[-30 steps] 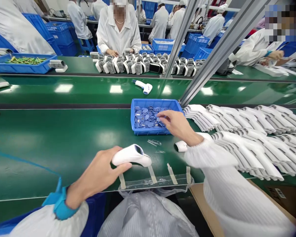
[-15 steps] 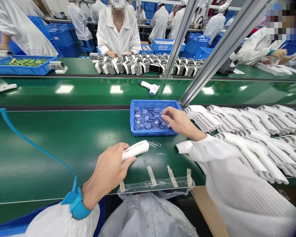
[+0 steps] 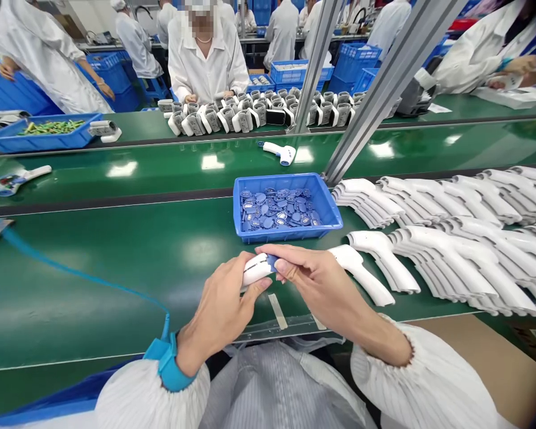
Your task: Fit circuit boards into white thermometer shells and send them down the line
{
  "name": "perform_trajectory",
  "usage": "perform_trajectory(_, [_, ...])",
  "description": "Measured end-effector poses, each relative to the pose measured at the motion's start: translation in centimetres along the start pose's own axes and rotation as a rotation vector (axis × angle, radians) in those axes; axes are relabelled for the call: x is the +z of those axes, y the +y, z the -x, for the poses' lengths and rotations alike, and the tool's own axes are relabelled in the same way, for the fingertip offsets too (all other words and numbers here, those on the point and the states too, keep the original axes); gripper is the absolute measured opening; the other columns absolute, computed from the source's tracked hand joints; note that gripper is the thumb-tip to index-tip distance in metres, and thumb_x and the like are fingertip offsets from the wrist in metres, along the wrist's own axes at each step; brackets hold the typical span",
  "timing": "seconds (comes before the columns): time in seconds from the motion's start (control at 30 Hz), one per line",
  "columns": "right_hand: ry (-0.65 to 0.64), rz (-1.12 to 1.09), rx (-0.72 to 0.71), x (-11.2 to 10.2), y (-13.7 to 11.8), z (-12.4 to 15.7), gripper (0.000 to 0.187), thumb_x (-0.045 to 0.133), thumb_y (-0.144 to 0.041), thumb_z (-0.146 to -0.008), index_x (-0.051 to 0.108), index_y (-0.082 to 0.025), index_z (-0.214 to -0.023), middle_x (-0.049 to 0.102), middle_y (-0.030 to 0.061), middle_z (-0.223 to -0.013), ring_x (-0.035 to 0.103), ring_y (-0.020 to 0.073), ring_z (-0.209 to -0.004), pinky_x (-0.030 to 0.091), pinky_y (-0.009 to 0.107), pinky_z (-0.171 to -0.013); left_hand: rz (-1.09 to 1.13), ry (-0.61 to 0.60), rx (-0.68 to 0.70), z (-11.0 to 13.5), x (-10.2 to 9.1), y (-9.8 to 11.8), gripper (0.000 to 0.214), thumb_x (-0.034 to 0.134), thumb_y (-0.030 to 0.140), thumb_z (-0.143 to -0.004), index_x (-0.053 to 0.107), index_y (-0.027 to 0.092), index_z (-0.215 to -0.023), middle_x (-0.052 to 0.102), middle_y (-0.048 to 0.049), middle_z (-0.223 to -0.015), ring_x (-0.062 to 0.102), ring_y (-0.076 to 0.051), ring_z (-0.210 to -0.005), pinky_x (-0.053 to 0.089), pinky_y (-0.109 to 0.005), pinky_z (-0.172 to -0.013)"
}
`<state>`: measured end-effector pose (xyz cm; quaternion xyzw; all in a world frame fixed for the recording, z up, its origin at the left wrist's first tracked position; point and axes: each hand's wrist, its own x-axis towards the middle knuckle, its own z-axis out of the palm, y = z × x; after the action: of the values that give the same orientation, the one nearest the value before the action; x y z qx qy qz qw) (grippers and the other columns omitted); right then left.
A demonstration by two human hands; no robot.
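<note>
Left hand (image 3: 218,304) wrapped round white thermometer housing (image 3: 256,269), held just above belt; right hand (image 3: 315,280) pinching blue disc (image 3: 272,263) against housing end. Beyond grip, blue tray (image 3: 286,236) holds many discs; stacked housings (image 3: 451,268) right of grip.

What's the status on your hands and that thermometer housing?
Left hand gripping white thermometer housing. Right hand holding blue part against it. Blue parts tray beyond, untouched.

White striped sleeves (image 3: 422,381), gathered cuffs (image 3: 381,351), blue wrist strap (image 3: 166,364), blue cord (image 3: 84,275)
</note>
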<state>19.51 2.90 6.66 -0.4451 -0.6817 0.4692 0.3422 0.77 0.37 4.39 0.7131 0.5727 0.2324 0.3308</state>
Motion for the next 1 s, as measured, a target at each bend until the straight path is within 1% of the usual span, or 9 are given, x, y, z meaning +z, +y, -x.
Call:
perform_trajectory(0.17, [0.004,0.251,-0.195,0.3,0.6,0.5,0.033,0.049,-0.026,-0.101,0.063,-0.027,-0.13,0.071,0.0014,-0.126,0.067,0.0203,-0.112,0.055,0.04,-0.096,-0.148,-0.067,0.11,-0.2,-0.4,0.3,0.024,0.045,0.04,-0.102,0.054,0.019,-0.109,0.067,-0.004,-0.098,0.057,-0.022,-0.081,0.038,-0.035,-0.073])
perform_trajectory(0.33, [0.095,0.365,-0.253,1.3,1.9,1.1,0.024,0.043,-0.026,-0.104,0.064,-0.024,-0.115,0.073,0.0038,-0.11,0.068,0.0174,-0.098,0.055,0.033,-0.086,-0.16,0.012,0.173,-0.5,0.7,0.0,0.031,0.036,0.041,-0.105,0.058,0.02,-0.109,0.068,-0.0036,-0.091,0.056,-0.021,-0.074,0.037,-0.035,-0.072])
perform_trajectory(0.47, [0.187,0.339,-0.157,1.5,2.7,1.9,0.022,0.044,-0.031,-0.103,0.061,-0.024,-0.114,0.072,0.0052,-0.108,0.067,0.0187,-0.096,0.054,0.032,-0.082,-0.223,0.062,0.239,-0.2,1.6,-0.5,0.028,0.043,0.041,-0.102,0.061,0.019,-0.106,0.069,-0.0041,-0.09,0.058,-0.021,-0.077,0.038,-0.035,-0.075])
perform_trajectory(0.53, [0.152,0.322,-0.069,1.0,2.6,2.7,0.021,0.043,-0.034,-0.104,0.06,-0.024,-0.111,0.071,0.0043,-0.105,0.066,0.0181,-0.091,0.053,0.032,-0.079,-0.158,0.179,0.242,0.4,2.0,-0.7,0.025,0.046,0.039,-0.101,0.061,0.019,-0.102,0.069,-0.005,-0.097,0.06,-0.021,-0.088,0.04,-0.035,-0.081])
perform_trajectory(0.67, [-0.024,0.324,0.064,0.7,1.9,4.1,0.021,0.043,-0.038,-0.103,0.059,-0.025,-0.103,0.065,0.0002,-0.084,0.058,0.0153,-0.067,0.049,0.03,-0.062,-0.058,0.485,-0.12,0.8,3.6,-1.1,0.042,0.044,0.042,-0.101,0.051,0.019,-0.066,0.056,-0.0006,-0.064,0.05,-0.015,-0.062,0.037,-0.029,-0.062])
perform_trajectory(0.73, [-0.068,0.352,0.069,1.5,2.1,4.9,0.022,0.043,-0.039,-0.103,0.059,-0.024,-0.104,0.064,0.0002,-0.081,0.056,0.0157,-0.064,0.047,0.03,-0.059,-0.101,0.505,-0.172,0.2,4.4,-1.4,0.05,0.047,0.044,-0.099,0.041,0.019,-0.055,0.044,0.0023,-0.052,0.038,-0.012,-0.051,0.03,-0.028,-0.055])
perform_trajectory(0.8, [-0.004,0.399,0.024,2.8,2.7,5.6,0.024,0.042,-0.038,-0.103,0.059,-0.022,-0.109,0.065,0.0026,-0.086,0.057,0.0175,-0.067,0.046,0.032,-0.061,-0.175,0.508,-0.1,-0.6,4.7,-1.7,0.053,0.049,0.041,-0.097,0.036,0.019,-0.051,0.04,0.0026,-0.048,0.034,-0.011,-0.048,0.026,-0.029,-0.054])
perform_trajectory(0.9, [0.095,0.389,0.004,4.5,3.6,6.3,0.025,0.042,-0.037,-0.102,0.058,-0.021,-0.113,0.065,0.0048,-0.091,0.058,0.0188,-0.072,0.045,0.033,-0.064,-0.24,0.495,-0.014,-1.1,4.0,-1.9,0.052,0.047,0.036,-0.098,0.036,0.019,-0.05,0.04,0.002,-0.047,0.034,-0.011,-0.047,0.026,-0.03,-0.053])
perform_trajectory(1.0, [0.094,0.209,0.163,4.5,3.6,5.7,0.029,0.046,-0.044,-0.099,0.061,-0.021,-0.106,0.063,0.003,-0.08,0.055,0.0172,-0.066,0.041,0.03,-0.06,-0.178,0.444,-0.003,0.0,2.6,-1.9,0.043,0.052,0.037,-0.097,0.052,0.018,-0.058,0.056,-0.0004,-0.057,0.049,-0.013,-0.056,0.036,-0.029,-0.059])
